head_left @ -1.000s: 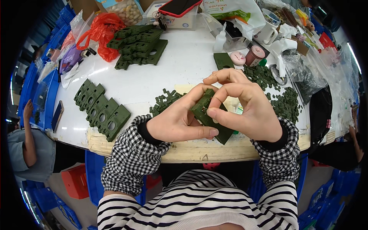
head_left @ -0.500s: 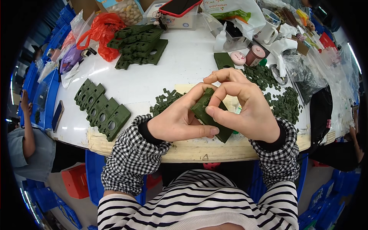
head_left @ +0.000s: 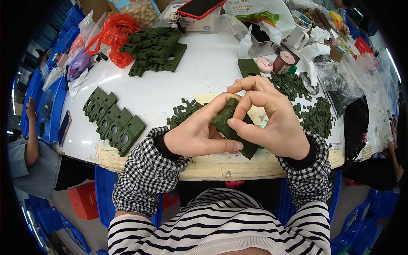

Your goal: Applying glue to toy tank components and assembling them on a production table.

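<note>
A dark green moulded model hull part is held tilted above the table's near edge. My left hand grips it, with the thumb along its near side and the fingers behind it. My right hand is closed, thumb and forefinger pinched at the part's upper face; anything between those tips is too small to make out. Loose small green pieces lie just beyond my left hand. More small green pieces are heaped right of my right hand.
Several green hull parts stand in a row at the left, and others are stacked farther back. A red bag, a phone, a dropper bottle and a mug crowd the far side. Another person's arm shows at left.
Both hands keep nearly the same grip on the hull part. At the left, the other person's hand and arm have shifted slightly.
</note>
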Demonstrator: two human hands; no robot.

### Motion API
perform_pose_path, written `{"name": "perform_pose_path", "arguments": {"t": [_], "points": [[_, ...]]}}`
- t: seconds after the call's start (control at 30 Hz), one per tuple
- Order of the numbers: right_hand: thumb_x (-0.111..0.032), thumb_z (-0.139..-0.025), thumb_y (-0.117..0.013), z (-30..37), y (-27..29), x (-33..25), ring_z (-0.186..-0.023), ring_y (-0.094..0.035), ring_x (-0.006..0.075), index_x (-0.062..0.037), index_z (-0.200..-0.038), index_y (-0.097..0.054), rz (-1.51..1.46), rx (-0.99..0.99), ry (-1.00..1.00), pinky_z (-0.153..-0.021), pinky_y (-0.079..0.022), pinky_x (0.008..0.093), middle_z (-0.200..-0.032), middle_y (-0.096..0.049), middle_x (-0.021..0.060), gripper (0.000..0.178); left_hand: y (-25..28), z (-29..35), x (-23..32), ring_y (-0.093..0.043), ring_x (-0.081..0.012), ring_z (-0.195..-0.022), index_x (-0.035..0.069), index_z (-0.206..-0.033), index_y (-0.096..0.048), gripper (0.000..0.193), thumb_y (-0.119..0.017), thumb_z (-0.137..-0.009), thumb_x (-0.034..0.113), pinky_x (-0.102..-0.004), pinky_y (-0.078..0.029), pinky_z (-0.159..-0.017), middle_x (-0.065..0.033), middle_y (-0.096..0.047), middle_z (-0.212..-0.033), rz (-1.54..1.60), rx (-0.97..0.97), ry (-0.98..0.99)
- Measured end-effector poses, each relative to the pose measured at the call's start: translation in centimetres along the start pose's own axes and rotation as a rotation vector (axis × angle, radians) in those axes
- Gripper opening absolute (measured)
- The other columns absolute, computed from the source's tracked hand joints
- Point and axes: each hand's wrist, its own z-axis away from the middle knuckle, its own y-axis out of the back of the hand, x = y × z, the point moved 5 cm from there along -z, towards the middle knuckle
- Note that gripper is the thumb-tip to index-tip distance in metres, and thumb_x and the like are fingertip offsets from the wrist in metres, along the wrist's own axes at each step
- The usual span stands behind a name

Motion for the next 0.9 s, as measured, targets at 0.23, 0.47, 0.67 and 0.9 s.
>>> {"name": "perform_pose_path", "arguments": {"t": [0.23, 0.47, 0.67, 0.9], "points": [[-0.014, -0.075, -0.071, 0.0, 0.0, 0.1, -0.102, -0.053, 0.0251, -0.0053, -0.074, -0.061, -0.083, 0.037, 0.022, -0.09, -0.041, 0.0365, -0.105, -0.058, 0.0124, 0.013, -0.2, 0.1, 0.1, -0.058, -0.0131, -0.095, 0.003, -0.134, -0.031, 0.063, -0.065, -0.082, -0.004, -0.0278, -0.053, -0.082, -0.0066, -0.05, -0.111, 0.073, -0.016, 0.008], [-0.025, -0.1, -0.042, -0.3, 1.5, 1.7, -0.103, -0.056, 0.0238, 0.002, -0.096, -0.057, -0.831, 0.113, -0.192, -0.098, -0.043, 0.0366, -0.109, -0.057, 0.0143, 0.032, 0.0, 0.1, 0.0, -0.061, -0.016, -0.087, 0.0, -0.138, -0.025, 0.082, -0.073, -0.072, -0.001, -0.0288, -0.057, -0.071, -0.0188, -0.053, -0.121, 0.107, -0.08, 0.029], [-0.059, -0.096, -0.012, -0.8, 1.5, 1.6, -0.132, -0.037, 0.0352, 0.0096, -0.139, -0.025, -1.372, 0.164, -0.245, -0.11, -0.032, 0.0408, -0.139, -0.036, 0.0301, 0.082, 0.1, 0.1, 0.0, -0.061, -0.0176, -0.086, -0.001, -0.138, -0.025, 0.081, -0.072, -0.072, -0.002, -0.0297, -0.057, -0.068, -0.0209, -0.053, -0.12, 0.162, -0.103, 0.018], [-0.072, -0.089, -0.013, -0.7, 1.7, 1.1, -0.136, -0.028, 0.0353, 0.011, -0.14, -0.021, -1.501, 0.132, -0.18, -0.114, -0.024, 0.0422, -0.141, -0.031, 0.0312, 0.098, 0.0, 0.1, 0.4, -0.06, -0.0171, -0.089, -0.002, -0.139, -0.024, 0.087, -0.074, -0.069, 0.009, -0.0286, -0.054, -0.071, -0.0209, -0.055, -0.117, 0.137, -0.083, 0.027]]}}
